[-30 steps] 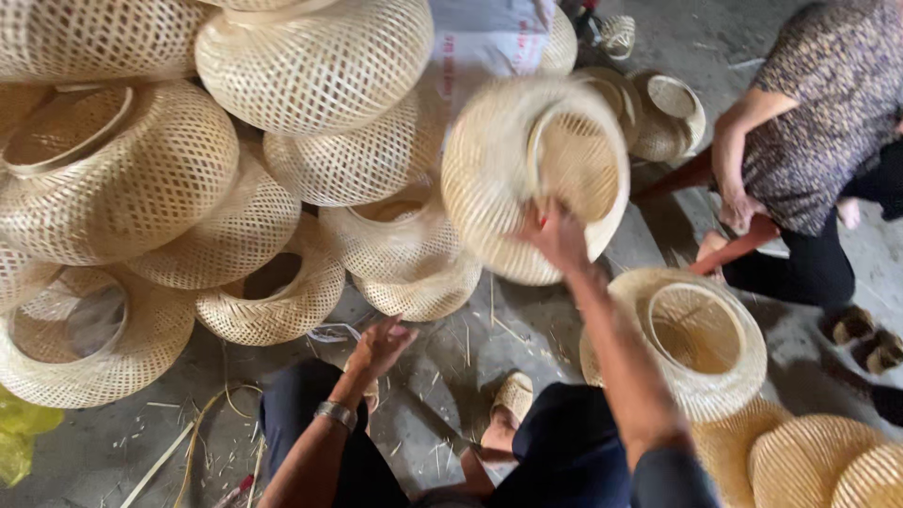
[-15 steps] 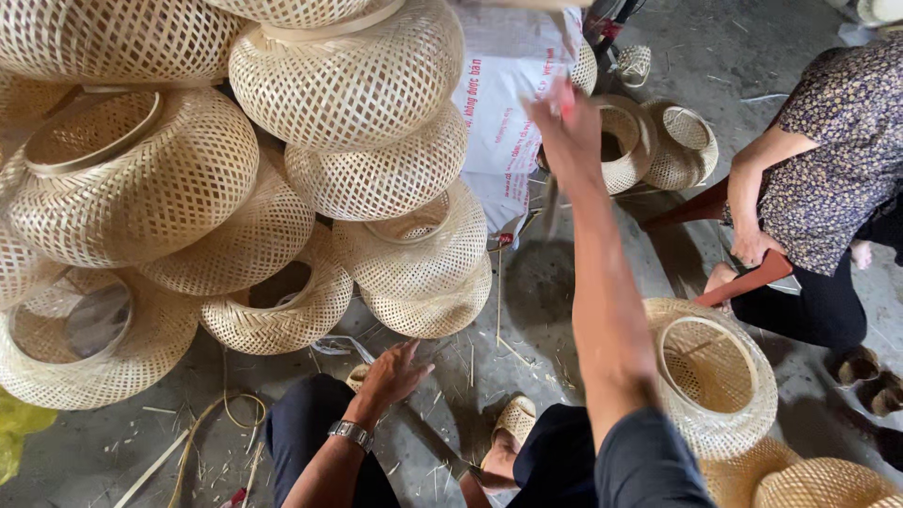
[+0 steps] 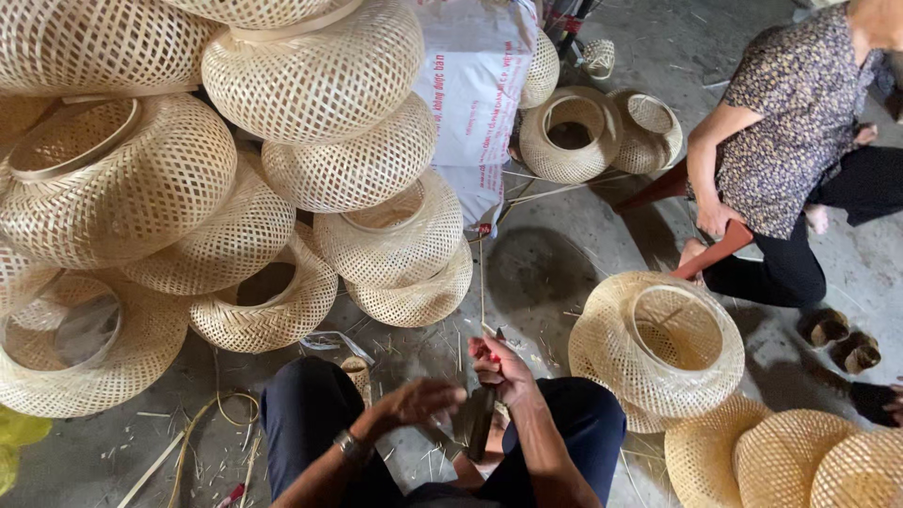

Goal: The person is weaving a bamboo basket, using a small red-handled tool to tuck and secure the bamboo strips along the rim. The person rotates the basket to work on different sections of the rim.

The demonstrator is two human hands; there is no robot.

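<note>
Right hand (image 3: pixel 500 369) clenches a dark tool (image 3: pixel 481 425); left hand (image 3: pixel 420 402) blurred, grip unclear; littered concrete floor (image 3: pixel 546 268) beyond, woven baskets (image 3: pixel 310 80) stacked left.

The left hand (image 3: pixel 419 403) is motion-blurred; its fingers cannot be told apart, nor whether it holds anything. The right hand (image 3: pixel 500 369) covers the top of a dark tool (image 3: pixel 481 425), so the tool's kind cannot be told. The basket pile (image 3: pixel 122 179) is cut off by the top and left edges. A yellow object (image 3: pixel 17 442) at the left edge is cropped beyond recognition. The seated person (image 3: pixel 790 141) is cut off at the top right. The baskets (image 3: pixel 800 461) at bottom right run off the frame.
</note>
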